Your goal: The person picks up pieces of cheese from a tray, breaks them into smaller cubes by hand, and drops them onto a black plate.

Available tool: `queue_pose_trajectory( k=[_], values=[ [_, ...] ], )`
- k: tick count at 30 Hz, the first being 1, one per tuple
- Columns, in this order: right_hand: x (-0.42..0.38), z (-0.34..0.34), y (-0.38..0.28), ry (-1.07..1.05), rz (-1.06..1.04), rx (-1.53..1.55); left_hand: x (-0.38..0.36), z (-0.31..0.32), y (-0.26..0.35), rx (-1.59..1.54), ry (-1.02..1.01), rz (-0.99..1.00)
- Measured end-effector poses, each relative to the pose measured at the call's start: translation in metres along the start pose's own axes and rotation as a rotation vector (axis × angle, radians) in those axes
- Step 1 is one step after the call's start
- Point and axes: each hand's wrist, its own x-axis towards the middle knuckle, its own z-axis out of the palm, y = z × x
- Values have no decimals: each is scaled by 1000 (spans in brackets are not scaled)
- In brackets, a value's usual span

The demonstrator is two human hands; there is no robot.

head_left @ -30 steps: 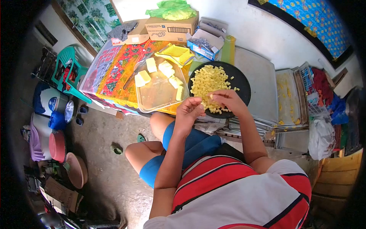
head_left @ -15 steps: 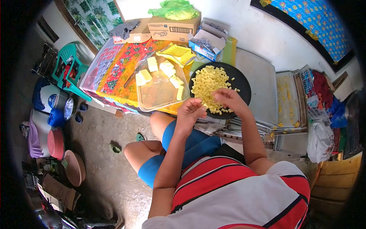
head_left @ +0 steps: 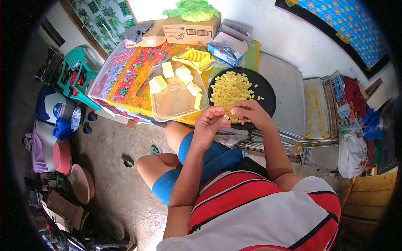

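Note:
My left hand is closed in a pinch on a small pale yellow piece at the near edge of a round black tray. My right hand meets it there, thumb and fingers pinched together; what they grip, if anything, is too small to make out. Below both hands, the black tray bears a heap of small yellow cubes. To the left stands a clear plastic container with several larger yellow blocks in it. A dark-handled tool, perhaps a knife, lies at its left side.
A yellow ribbed plastic rack touches the container's far edge. Behind are a blue-and-white box of small packets and a cardboard box under a green bag. Stacked flat trays stand right. A green chair is far left.
My right hand has moved left and slightly down, so its fingertips now meet those of my left hand. My left hand has shifted very little.

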Motion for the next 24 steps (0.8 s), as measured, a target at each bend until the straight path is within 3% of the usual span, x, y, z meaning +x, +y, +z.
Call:
queue_pose_trajectory(
  k=[5,8,14,17,20,24],
  values=[
    [12,-31,38,343,-77,-565,1,-4,-5,-24,8,13],
    [11,-35,45,384,11,-538,1,-5,-6,-3,7,44],
    [15,-32,44,520,-93,-716,2,-5,-10,118,29,65],
    [11,-22,26,237,-171,-277,2,-3,-10,190,32,90],
    [-4,-3,-5,-21,-123,-121,3,0,-11,195,12,116],
    [-5,9,-9,-122,-67,-15,3,2,-10,208,-17,126]
  ],
)
